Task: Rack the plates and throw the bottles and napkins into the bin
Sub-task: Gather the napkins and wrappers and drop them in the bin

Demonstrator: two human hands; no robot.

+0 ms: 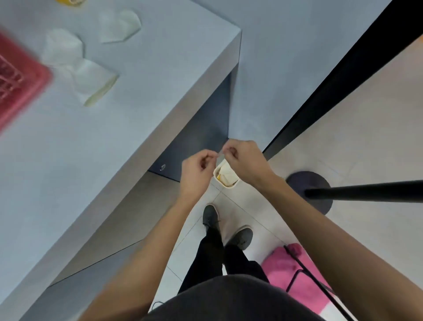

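Observation:
My left hand [199,167] and my right hand [245,160] meet with curled fingers just above a small cream bin [226,186] on the floor by the table corner. Between their fingertips they pinch a thin pale scrap [219,155], too small to identify. Inside the bin lie white napkins [225,171] and a bit of something yellow. Three crumpled white napkins remain on the grey table, one at the back [119,25], one to the left [61,45] and one nearer [93,82]. A red dish rack [20,75], blurred, sits at the table's left edge.
The grey table [114,142] fills the left side, its corner close to the bin. A black pole on a round base [309,190] stands to the right of the bin. A pink object with a black frame [297,275] lies by my feet. A yellow item [71,1] peeks in at the top.

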